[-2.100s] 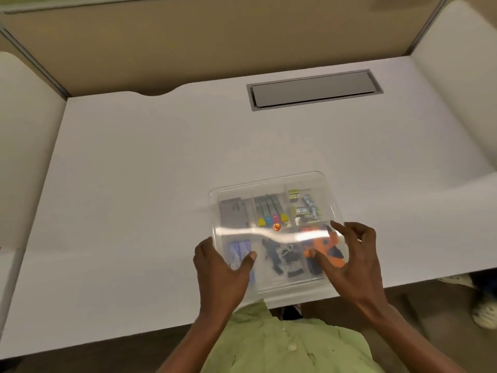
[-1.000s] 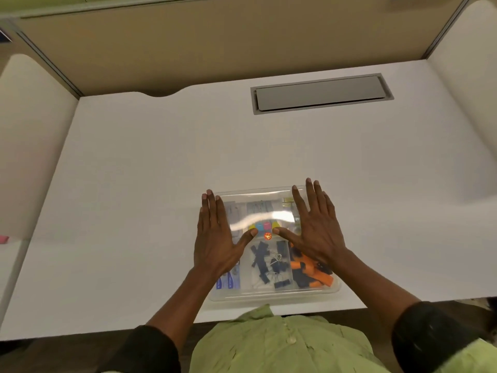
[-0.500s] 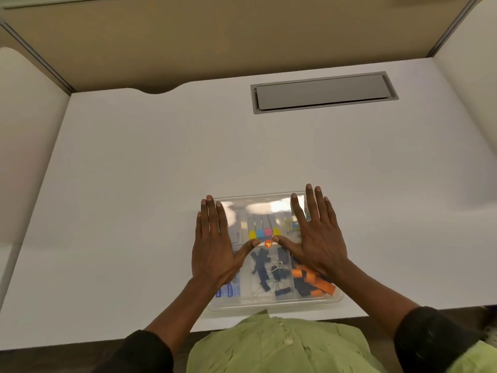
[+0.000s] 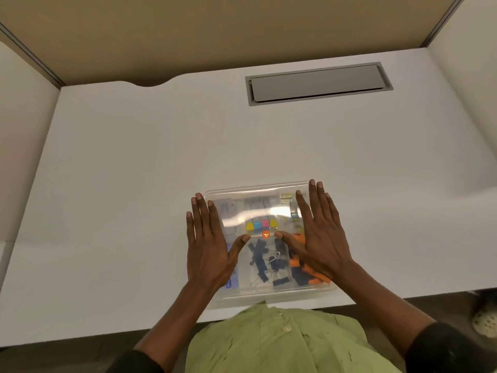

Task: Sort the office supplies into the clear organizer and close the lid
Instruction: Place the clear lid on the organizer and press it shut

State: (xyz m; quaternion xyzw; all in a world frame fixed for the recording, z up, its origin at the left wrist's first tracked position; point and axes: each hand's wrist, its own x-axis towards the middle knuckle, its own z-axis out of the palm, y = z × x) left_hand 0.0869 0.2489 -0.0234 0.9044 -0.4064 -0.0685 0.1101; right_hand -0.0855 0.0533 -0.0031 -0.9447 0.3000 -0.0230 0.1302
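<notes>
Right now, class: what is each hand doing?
Left hand: open, flat on the lid, holding nothing.
Right hand: open, flat on the lid, holding nothing.

A white surface (image 4: 134, 170) is backed by a tan partition (image 4: 215, 28), with a grey hatch (image 4: 317, 83) set in. Black binder clips (image 4: 265, 261), orange pieces (image 4: 313, 271) and yellow, blue and pink tabs (image 4: 261, 225) are seen through the clear organizer (image 4: 269, 191). A light-green shirt (image 4: 282, 343) is worn.
</notes>
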